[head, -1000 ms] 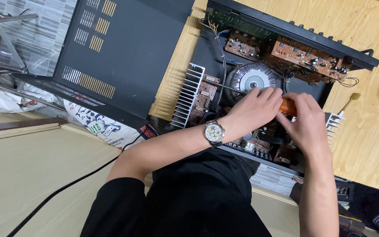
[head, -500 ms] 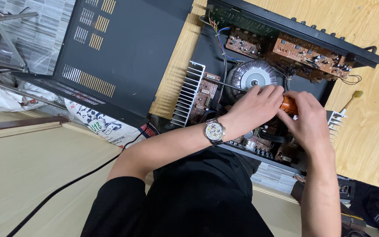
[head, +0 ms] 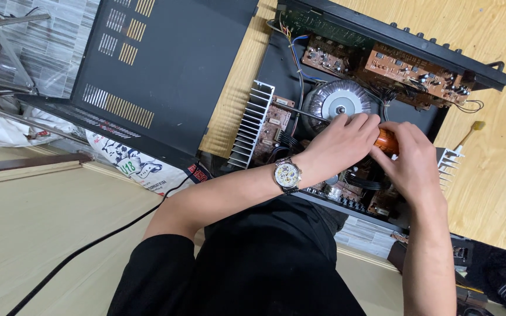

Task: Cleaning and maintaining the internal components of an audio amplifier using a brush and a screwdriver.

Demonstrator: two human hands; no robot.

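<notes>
- Right now both hands meet over the opened amplifier [head: 288,76], which lies on a wooden table [head: 493,175] with its cover off.
- The left hand [head: 341,143], the one with the wristwatch [head: 287,174], is curled shut around the front of a screwdriver [head: 386,140], fingers wrapped where the orange handle meets the metal.
- The right hand [head: 414,158] is closed over the back end of the same orange handle, so only a short stretch of orange shows between the two hands.
- The thin steel shaft [head: 307,114] runs out from under the left fingers, past the round silver transformer [head: 338,105], toward the small circuit board [head: 273,123] beside the finned heat sink [head: 252,126]; its tip is too small to make out.
- The screwdriver looks light and stiff; its smooth handle seems the safest place to hold, with the fingers near the shaft steadying it.
- The parts about it look fragile: brown circuit boards [head: 393,67] along the far edge, thin coloured wires [head: 294,52], and small components close under the hands. A slipped tip could easily scratch or bend them.
- The fins of the heat sink look hard-edged and are probably best kept clear of knuckles.
- The black vented cover [head: 165,70] lies to the left, well apart from the hands.
</notes>
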